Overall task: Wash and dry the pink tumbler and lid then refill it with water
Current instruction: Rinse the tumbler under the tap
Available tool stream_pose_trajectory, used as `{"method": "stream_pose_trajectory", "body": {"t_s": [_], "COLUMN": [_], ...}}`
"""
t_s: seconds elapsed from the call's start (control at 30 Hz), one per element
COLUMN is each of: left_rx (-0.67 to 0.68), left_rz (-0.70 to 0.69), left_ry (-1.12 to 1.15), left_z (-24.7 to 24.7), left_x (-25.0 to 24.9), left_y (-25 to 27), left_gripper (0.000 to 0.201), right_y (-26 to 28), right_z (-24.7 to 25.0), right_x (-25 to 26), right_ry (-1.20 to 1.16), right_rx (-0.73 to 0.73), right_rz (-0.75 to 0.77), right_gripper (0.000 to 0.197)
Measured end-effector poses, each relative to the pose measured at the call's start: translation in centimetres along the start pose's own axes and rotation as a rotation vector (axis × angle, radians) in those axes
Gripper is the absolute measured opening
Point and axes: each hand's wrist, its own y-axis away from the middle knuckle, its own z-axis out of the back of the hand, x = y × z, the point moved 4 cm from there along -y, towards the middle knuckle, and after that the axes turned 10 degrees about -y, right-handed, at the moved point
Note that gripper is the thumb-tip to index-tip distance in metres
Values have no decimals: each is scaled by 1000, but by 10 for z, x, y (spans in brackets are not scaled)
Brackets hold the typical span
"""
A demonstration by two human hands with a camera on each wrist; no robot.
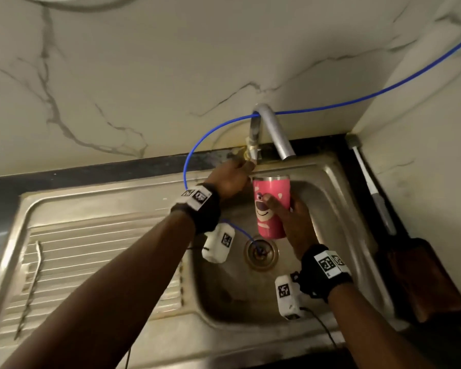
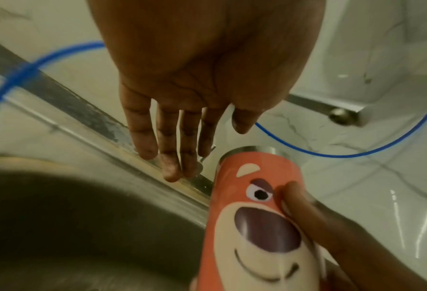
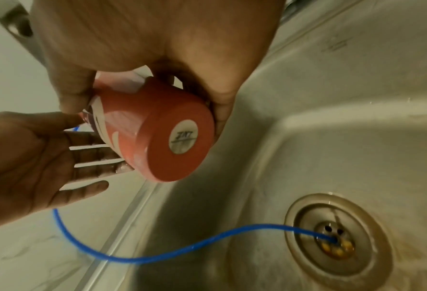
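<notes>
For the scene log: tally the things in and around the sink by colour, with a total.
Pink: 1, the tumbler, held by the right hand.
Blue: 1, the tube running to the drain.
Silver metal: 2, the tap and the sink.
Brown: 1, the wooden board.
Total: 5.

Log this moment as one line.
right hand: holds tumbler under spout | left hand: open at tap valve | water: none seen
</notes>
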Motion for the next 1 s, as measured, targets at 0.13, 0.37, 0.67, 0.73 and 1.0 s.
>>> {"method": "stream_pose_trajectory", "body": {"t_s": [0.13, 0.37, 0.67, 0.73, 1.0], "left_rx": [-15, -140, -80, -124, 11], "left_rz": [69, 137, 136, 149, 243], "left_ry": [-187, -257, 63, 120, 714], "left_z": [-1, 6, 2, -1, -94], "left_x": [-21, -22, 10, 10, 16], "left_y": [-51, -87, -87, -77, 3], "left_gripper": [46, 39, 32, 43, 56], "right_y": [-25, -40, -41, -41, -42], "right_z": [14, 22, 13, 12, 5], "right_x": [-3, -8, -6, -8, 2], "right_ry": [45, 57, 46, 44, 2], "right_rx": [30, 59, 94, 98, 24], "right_rz": [8, -41, -95, -99, -45], "right_gripper": [42, 54, 36, 33, 41]}}
